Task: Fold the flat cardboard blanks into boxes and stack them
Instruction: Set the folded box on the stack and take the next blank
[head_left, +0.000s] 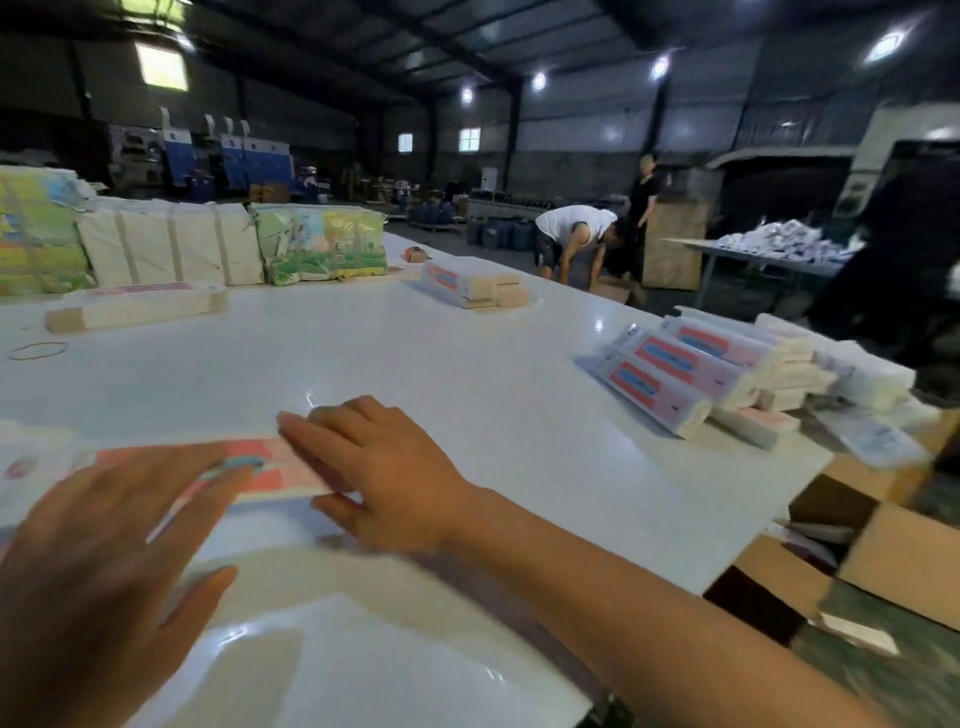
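A flat white cardboard blank with a red and blue print (270, 462) lies on the white table (467, 364) in front of me. My right hand (374, 467) rests on the blank's right end with fingers nearly straight and the thumb under its near edge. My left hand (98, 561) hovers over the blank's left part, fingers spread; motion blur hides whether it touches. A pile of folded boxes (691, 374) with the same red print lies at the table's right edge.
Stacks of flat blanks lie at the back left (135, 309) and back middle (470, 283). Wrapped bundles (171, 249) line the far edge. A rubber band (36, 351) lies at the left. Open brown cartons (857, 551) stand below right. Two people (576, 236) work beyond the table.
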